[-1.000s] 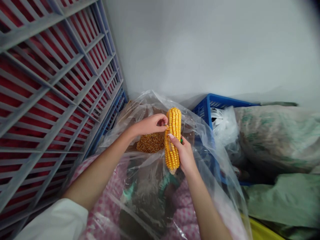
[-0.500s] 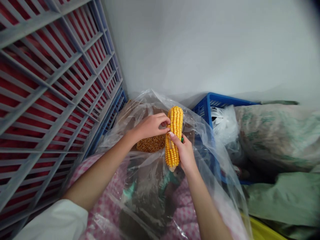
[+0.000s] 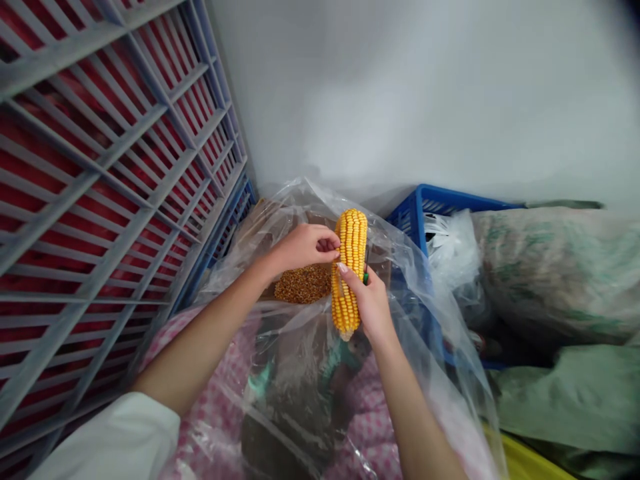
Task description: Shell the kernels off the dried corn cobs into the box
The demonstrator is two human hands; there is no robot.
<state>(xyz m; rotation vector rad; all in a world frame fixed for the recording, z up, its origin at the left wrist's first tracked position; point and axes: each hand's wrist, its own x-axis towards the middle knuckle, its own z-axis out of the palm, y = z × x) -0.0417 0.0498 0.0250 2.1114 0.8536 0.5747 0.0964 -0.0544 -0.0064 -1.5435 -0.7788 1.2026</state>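
Note:
My right hand (image 3: 371, 303) grips a yellow corn cob (image 3: 349, 267) upright by its lower half, thumb laid across the kernels. A thin dark tool with a green handle (image 3: 366, 265) shows behind the cob in the same hand. My left hand (image 3: 304, 245) pinches at the cob's left side near the top, fingers curled together. Below both hands, a pile of loose brown-yellow kernels (image 3: 303, 283) lies inside a clear plastic bag (image 3: 420, 293) that spreads over my lap.
Stacked grey and blue slatted crates (image 3: 100, 173) with red contents stand close on the left. A blue plastic crate (image 3: 430, 207) sits behind the bag by the white wall. Full woven sacks (image 3: 555, 267) lie to the right, above a yellow edge (image 3: 520, 460).
The cob has tilted and risen slightly. My left hand's fingers shifted along the cob's upper left side, still pinching kernels. The right hand keeps its hold.

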